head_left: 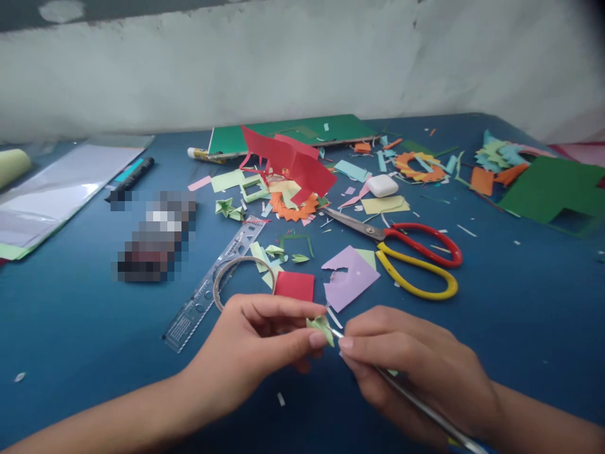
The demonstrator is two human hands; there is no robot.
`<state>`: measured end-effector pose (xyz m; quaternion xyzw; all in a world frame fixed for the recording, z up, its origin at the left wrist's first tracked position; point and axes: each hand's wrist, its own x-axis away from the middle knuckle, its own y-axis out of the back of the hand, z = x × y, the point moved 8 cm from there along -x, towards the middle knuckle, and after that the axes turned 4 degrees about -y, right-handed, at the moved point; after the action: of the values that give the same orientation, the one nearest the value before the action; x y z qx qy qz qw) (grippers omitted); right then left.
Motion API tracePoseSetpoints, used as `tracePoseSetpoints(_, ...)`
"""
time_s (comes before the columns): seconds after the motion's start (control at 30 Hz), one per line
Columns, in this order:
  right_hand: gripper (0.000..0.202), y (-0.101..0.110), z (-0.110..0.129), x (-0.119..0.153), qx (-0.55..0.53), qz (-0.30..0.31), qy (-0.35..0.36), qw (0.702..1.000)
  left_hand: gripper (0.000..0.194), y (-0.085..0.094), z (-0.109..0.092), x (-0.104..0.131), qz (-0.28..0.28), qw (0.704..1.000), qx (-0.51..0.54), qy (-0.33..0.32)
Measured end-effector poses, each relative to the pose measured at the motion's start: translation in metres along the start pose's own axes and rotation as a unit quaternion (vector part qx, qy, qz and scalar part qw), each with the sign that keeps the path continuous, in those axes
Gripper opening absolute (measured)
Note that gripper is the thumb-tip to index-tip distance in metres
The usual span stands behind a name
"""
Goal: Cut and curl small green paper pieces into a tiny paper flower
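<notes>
Between the thumb and fingers of my left hand point(265, 334) is a small folded piece of light green paper point(321, 328). My right hand point(406, 359) grips a thin silver-coloured rod-like tool point(416, 403), its tip touching the green paper. What kind of tool it is, I cannot tell. Just beyond my hands lie a red paper square point(295, 287) and a torn lilac paper piece point(352, 277). A roll of tape point(218, 277) rests over a clear ruler point(203, 296), partly behind my left hand.
Open scissors point(378, 233) with red and yellow handles lie at right centre. Cut red paper point(293, 161), an orange paper ring point(418, 167), a white eraser-like block point(382, 185) and many scraps spread behind. Dark green paper point(558, 192) is at right, plastic-covered sheets point(70, 189) at left. A wall closes off the back.
</notes>
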<state>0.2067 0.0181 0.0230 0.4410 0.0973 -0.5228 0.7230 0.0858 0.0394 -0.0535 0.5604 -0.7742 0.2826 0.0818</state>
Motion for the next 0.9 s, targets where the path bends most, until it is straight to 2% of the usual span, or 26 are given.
tracePoseSetpoints(0.23, 0.015, -0.0014, -0.0016, 0.0009, 0.041, -0.009, -0.024, 0.999, 0.018, 0.0038, -0.0037, 0.0, -0.026, 0.995, -0.087, -0.03)
tracePoseSetpoints(0.37, 0.014, -0.0035, -0.004, 0.0026, 0.056, -0.01, -0.023, 0.998, 0.018, 0.0051, -0.0038, 0.002, -0.032, 0.994, -0.1, -0.036)
tracePoseSetpoints(0.9, 0.014, -0.0062, 0.0002, 0.0066, 0.113, 0.039, 0.057, 0.991, 0.012, 0.0011, 0.0038, -0.0038, -0.003, 1.0, 0.011, 0.018)
